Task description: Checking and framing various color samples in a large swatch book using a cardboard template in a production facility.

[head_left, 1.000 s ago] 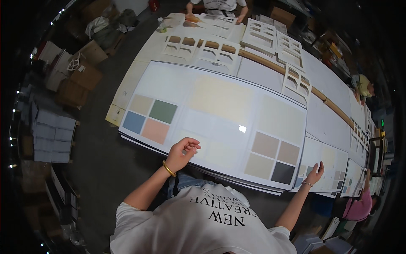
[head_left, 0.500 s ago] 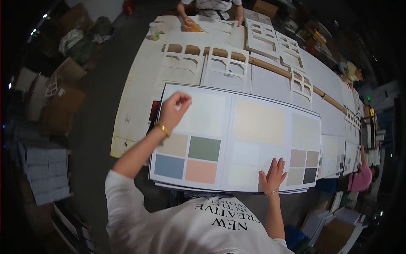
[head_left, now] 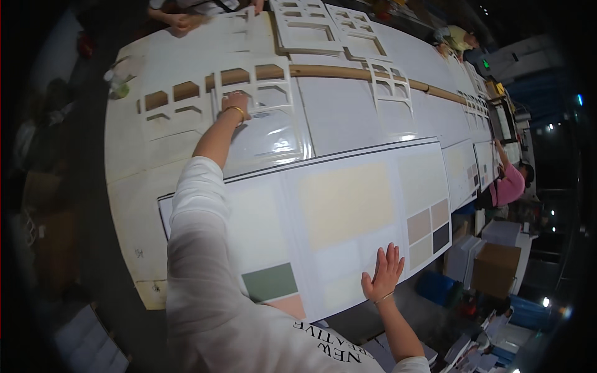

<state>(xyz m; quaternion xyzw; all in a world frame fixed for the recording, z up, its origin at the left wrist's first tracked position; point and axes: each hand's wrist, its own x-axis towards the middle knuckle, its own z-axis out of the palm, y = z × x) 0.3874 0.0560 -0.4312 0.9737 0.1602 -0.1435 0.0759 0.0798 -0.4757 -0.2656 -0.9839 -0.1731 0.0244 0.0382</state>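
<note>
A wide white colour sample board (head_left: pixel 348 248) lies in front of me, with large cream and pale panels and smaller green, pink, taupe and dark swatches. My right hand (head_left: pixel 384 271) rests flat on its near part, fingers stretched out. Beyond its far edge, my left hand (head_left: pixel 235 105) is at a white cut-out frame (head_left: pixel 268 101) with window-like openings. Its fingers are bent over a bar of that frame, and their tips are hard to see. Under the frame lies a glossy clear-covered sheet (head_left: pixel 267 140). My left sleeve covers the board's left part.
A long brown pole (head_left: pixel 336 71) runs across the white table (head_left: pixel 134 205). Another cut-out frame (head_left: pixel 177 112) lies to the left, and stacked frames (head_left: pixel 308 37) lie farther off. A bottle (head_left: pixel 118 87) stands far left. A co-worker's hand (head_left: pixel 183 25) is at the far edge; others work at right.
My left hand has moved from above the board's left part out to the cut-out frame beyond it. The view has turned. My right hand stays flat on the board.
</note>
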